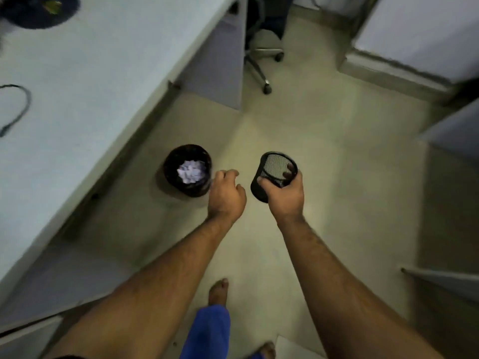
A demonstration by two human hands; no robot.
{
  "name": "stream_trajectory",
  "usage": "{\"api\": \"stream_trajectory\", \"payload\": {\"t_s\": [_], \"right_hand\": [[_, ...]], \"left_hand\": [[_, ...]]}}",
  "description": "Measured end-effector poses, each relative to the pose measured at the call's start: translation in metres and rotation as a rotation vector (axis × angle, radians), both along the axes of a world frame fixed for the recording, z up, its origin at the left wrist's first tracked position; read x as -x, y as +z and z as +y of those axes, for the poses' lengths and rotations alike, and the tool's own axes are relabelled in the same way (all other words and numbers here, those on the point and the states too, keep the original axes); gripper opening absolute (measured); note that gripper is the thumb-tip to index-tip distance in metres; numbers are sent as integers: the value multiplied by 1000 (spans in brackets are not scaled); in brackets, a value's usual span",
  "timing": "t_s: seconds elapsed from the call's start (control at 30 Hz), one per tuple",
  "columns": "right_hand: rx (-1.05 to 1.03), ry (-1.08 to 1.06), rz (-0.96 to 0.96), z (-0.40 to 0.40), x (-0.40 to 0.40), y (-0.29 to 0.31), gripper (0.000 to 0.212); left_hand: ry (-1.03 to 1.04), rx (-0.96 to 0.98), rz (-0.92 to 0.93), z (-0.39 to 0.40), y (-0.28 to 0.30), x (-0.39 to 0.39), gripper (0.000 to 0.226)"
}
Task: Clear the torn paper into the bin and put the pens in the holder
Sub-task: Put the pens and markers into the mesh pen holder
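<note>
A black bin (188, 154) stands on the floor beside the desk, with crumpled white torn paper (191, 171) inside it. My left hand (226, 194) hovers just right of the bin with fingers loosely curled and nothing in it. My right hand (285, 194) grips a black mesh pen holder (274, 168), tilted with its mouth facing away and up; the holder looks empty. No pens are in view.
A pale desk (90, 81) runs along the left with a black cable (18, 110) and a dark object (39, 11) on it. An office chair base (264, 63) stands behind. Cabinets (451, 156) line the right. My bare feet (219, 290) are on the tiled floor.
</note>
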State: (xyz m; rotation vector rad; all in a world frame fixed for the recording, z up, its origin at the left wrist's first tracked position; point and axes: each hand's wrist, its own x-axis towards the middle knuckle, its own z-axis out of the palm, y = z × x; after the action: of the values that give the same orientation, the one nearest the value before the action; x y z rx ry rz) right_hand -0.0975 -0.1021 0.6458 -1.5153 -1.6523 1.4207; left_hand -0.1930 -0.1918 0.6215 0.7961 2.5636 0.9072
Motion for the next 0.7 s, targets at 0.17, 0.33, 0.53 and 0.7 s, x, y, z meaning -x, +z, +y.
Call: {"api": "stream_trajectory", "payload": {"t_s": [0.17, 0.33, 0.53, 0.7], "right_hand": [[152, -238, -103, 23, -125, -80, 93], [154, -377, -211, 41, -202, -176, 92], [109, -483, -320, 69, -277, -328, 83], [-10, -552, -412, 78, -326, -449, 89]], "left_hand": [[-242, 171, -191, 57, -64, -95, 36], [-451, 328, -189, 106, -154, -170, 50], [-604, 415, -243, 153, -314, -246, 46], [-658, 431, -325, 177, -451, -287, 31]]}}
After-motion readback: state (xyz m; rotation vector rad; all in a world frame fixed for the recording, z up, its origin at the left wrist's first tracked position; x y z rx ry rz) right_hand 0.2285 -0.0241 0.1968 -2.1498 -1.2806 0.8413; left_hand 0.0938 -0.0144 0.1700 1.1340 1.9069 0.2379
